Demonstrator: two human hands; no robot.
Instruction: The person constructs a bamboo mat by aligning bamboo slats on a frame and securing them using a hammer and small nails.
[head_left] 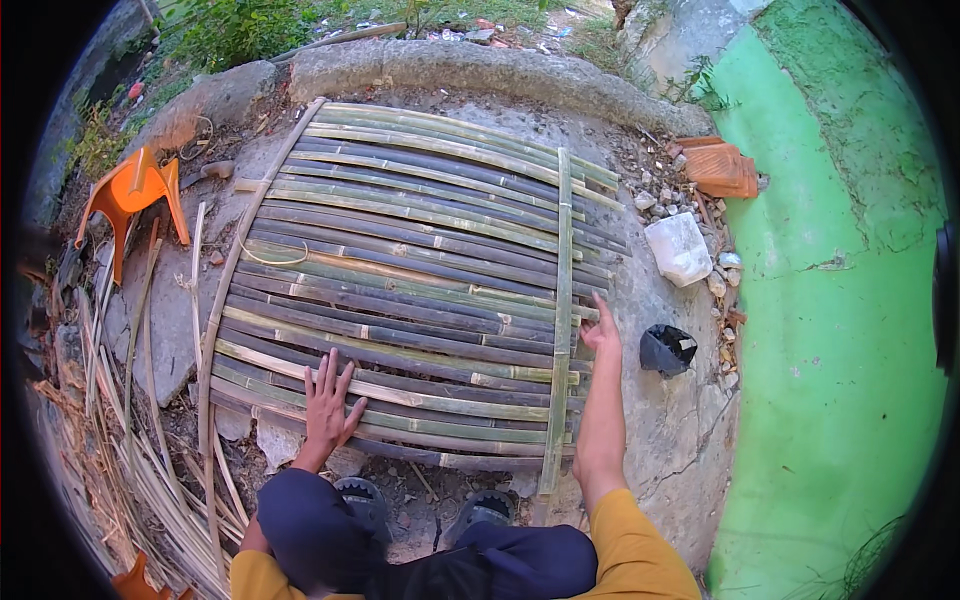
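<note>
A wide panel of split bamboo slats (400, 290) lies on the ground before me, dark and green strips side by side. One bamboo crosspiece (560, 330) runs over the slats near their right ends; a thinner brown pole (238, 250) crosses at the left ends. My left hand (330, 408) rests flat on the near slats, fingers spread. At the right edge my right hand (602, 330) is against the slat ends just beyond the crosspiece, fingers extended and the palm side partly hidden. A thin loop of cane strip (275, 258) lies on the left part of the panel.
Loose thin bamboo strips (150, 440) heap at the left, below an orange plastic chair (135, 200). To the right are a black bag (667, 350), a white block (680, 248), rubble, orange bricks (718, 168) and a green wall (820, 400). A low stone kerb (480, 75) closes the far side.
</note>
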